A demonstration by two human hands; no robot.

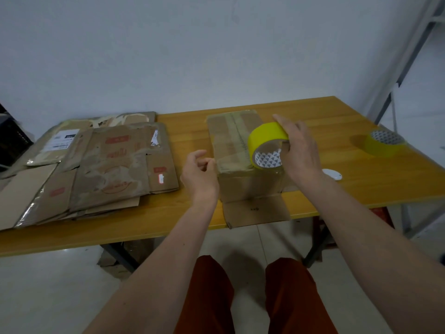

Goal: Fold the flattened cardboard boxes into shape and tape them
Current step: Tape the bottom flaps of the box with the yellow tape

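A folded cardboard box [231,141] stands in the middle of the wooden table [313,121], with one flap [256,210] lying out flat over the table's front edge. My right hand [301,150] grips a yellow tape roll [266,142] on top of the box near its front edge. My left hand [198,174] hovers at the box's left front corner with its fingers curled, thumb and forefinger close together; whether they pinch a tape end cannot be seen. A pile of flattened cardboard boxes [96,162] lies on the left of the table.
A second yellow tape roll [385,143] lies flat at the table's right side. A small white round object [333,175] sits just right of my right wrist. A metal shelf frame [409,56] stands at the right. My legs are under the table's front edge.
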